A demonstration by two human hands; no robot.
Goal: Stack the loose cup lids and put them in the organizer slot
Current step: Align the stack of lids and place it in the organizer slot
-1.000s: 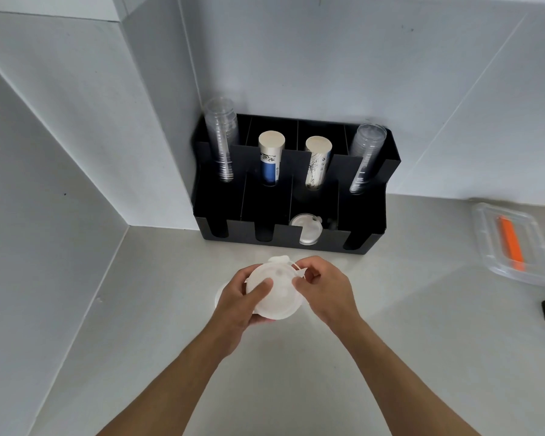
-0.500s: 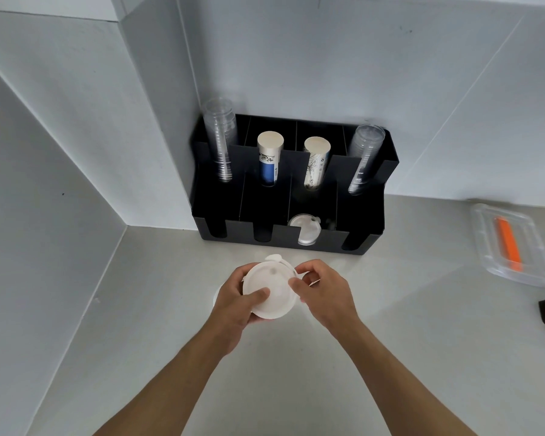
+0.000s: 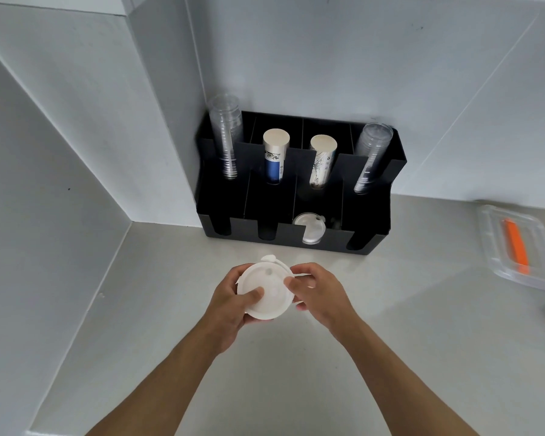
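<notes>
Two hands meet over the pale surface (image 3: pixel 390 325) in the single head view, both closed on a small stack of white cup lids (image 3: pixel 265 291). The left hand (image 3: pixel 230 305) cups the stack from the 8 o'clock side, its grip clamped with the thumb lying across the top lid. The right hand (image 3: pixel 320 294) pinches the rim at 3 o'clock, fingertips together on the edge, where a second lid's rim pokes out a little. How many lids are in the stack cannot be told. A tab juts from the stack at 12 o'clock.

At 12 o'clock from the hands, well apart, a black organizer (image 3: pixel 296 184) sits in the wall corner. Its back slots hold clear cup stacks (image 3: pixel 225 136) and paper cup stacks (image 3: pixel 274 158). Of the front slots, the third from the left already holds a lid (image 3: pixel 309 229) leaning upright; the others look dark, and their contents cannot be seen. Far out at 3 o'clock lies a clear tray (image 3: pixel 513 247) with an orange item inside.

The step in hand looks like squaring up the stack, nesting the lids so their rims sit flush. Next, the stack probably needs tipping onto its edge and carrying forward to the front slot with the lid, sliding in beside it without letting the lids fan apart.
</notes>
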